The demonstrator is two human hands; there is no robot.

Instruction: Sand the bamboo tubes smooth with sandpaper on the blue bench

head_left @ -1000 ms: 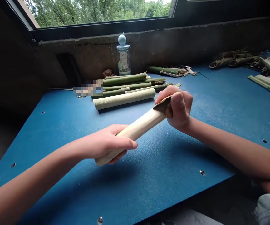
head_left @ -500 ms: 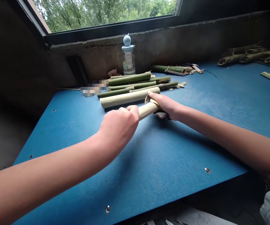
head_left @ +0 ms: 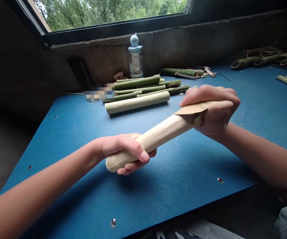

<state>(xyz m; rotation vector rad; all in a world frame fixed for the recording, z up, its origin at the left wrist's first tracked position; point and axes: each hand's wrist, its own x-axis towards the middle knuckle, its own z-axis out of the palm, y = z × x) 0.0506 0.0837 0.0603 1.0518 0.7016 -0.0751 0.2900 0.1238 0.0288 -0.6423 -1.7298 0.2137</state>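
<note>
My left hand [head_left: 130, 152] is closed around the near end of a pale, peeled bamboo piece [head_left: 163, 132], thumb on top. The piece is held above the blue table, tilted up toward the right. My right hand [head_left: 213, 109] is closed over its far end, gripping a folded tan sheet of sandpaper [head_left: 192, 108] that lies against the bamboo. The far tip of the piece is hidden by that hand and the sheet. Behind them a second peeled bamboo piece [head_left: 137, 103] lies on the table.
Several green bamboo lengths [head_left: 138, 83] lie behind the second pale piece. A clear bottle with a light blue lid [head_left: 135, 56] stands by the wall. More bamboo tubes [head_left: 245, 62] are piled at the far right of the blue table [head_left: 183, 186]. Screws dot its surface.
The bamboo piece has come nearer and its left end now shows. My left hand has turned over to a thumb-up grip. My right hand has moved right, with the sandpaper now folded over the far end.
</note>
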